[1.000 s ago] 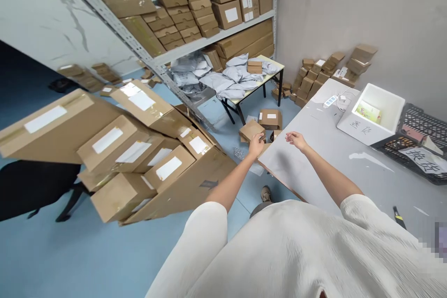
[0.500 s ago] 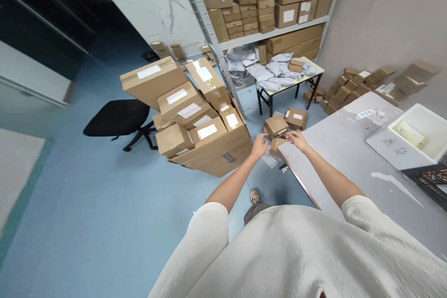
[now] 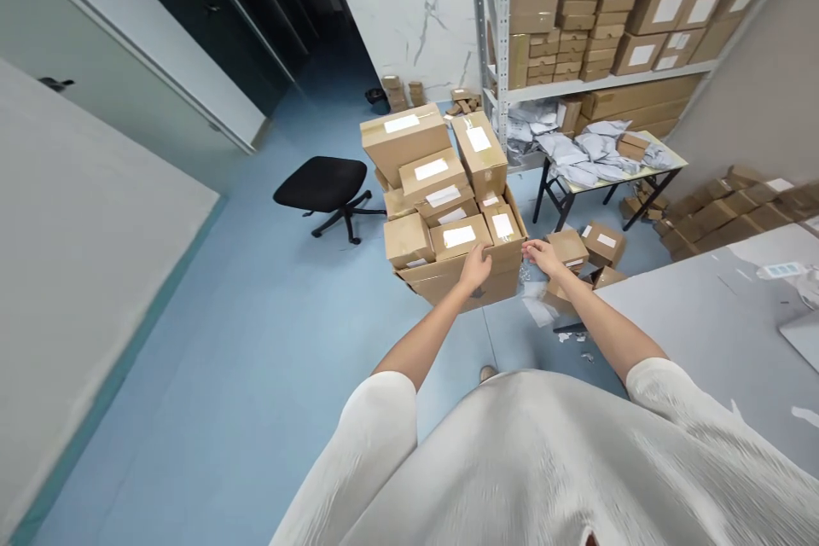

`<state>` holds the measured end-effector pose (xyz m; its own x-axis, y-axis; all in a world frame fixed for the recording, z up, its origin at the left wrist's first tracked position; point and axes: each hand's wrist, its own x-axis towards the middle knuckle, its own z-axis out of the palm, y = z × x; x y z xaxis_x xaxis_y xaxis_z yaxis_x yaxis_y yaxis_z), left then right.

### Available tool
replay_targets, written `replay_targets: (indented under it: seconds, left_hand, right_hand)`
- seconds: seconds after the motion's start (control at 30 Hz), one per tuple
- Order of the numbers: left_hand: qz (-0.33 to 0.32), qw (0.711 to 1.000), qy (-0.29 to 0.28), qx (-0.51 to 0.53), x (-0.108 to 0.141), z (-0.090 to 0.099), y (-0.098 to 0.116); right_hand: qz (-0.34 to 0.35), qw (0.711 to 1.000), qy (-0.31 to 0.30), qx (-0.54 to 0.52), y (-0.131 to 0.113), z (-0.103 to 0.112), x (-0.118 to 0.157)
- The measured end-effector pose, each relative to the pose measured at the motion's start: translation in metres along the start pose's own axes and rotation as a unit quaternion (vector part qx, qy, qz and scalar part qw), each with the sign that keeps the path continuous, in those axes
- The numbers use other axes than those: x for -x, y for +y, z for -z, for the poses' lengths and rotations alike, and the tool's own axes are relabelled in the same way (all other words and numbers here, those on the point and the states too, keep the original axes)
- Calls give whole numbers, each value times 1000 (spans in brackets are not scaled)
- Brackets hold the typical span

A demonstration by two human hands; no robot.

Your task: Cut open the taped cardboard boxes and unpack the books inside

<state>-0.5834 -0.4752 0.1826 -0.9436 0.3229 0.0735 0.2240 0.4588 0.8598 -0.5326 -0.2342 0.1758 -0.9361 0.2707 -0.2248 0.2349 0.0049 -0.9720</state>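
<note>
My left hand (image 3: 476, 269) is in front of the near side of a large open carton (image 3: 502, 273), its fingers slightly curled and apart, with nothing seen in it. Just right of the carton's near right corner is my right hand (image 3: 541, 256), thumb and fingertips drawn together; whatever they might hold is too small to make out. The carton is filled above its rim with several brown boxes bearing white labels, among them a long box (image 3: 479, 149) standing at the back right and a wide box (image 3: 406, 132) leaning at the back left.
A black chair (image 3: 320, 182) stands left of the carton. Loose boxes (image 3: 601, 243) lie on the floor to the right, near a grey worktable (image 3: 717, 299). Behind are a small table (image 3: 665, 155) with grey parcels and a metal shelf (image 3: 563, 89) of boxes.
The view has swung left, so the carton, chair and shelf appear farther right. Both hands now appear at the carton's near right part instead of between it and the worktable.
</note>
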Motion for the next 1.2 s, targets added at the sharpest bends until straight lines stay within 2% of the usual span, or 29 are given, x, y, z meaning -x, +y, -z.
replay_targets:
  seconds: [0.17,0.37,0.47,0.6,0.77,0.87,1.03,1.2]
  left_hand:
    - [19,1000,16,5,-11,49,-32]
    - [42,998,35,16,-28,74,-59]
    - [45,997,54,23,-46,84,-72]
    - [59,994,90,18,-81,103,-91]
    - [106,982,156,0,-135,135,-111]
    - [154,967,205,-11,-166,152,-122]
    - [238,942,235,20,-201,165,-140]
    - [240,943,208,96,-213,166,-152]
  right_hand:
    - [10,999,-28,18,-10,-55,-31]
    - [36,996,-58,60,-10,-100,-71]
    - [58,992,-67,88,-12,-114,-99]
    - [87,991,-49,88,-24,-131,-153]
    - [118,989,-23,86,-47,-152,-228]
    - [137,985,-29,106,-58,-163,-262]
    - [124,980,-87,131,-65,-175,-291]
    - [135,967,-113,185,-67,-182,-294]
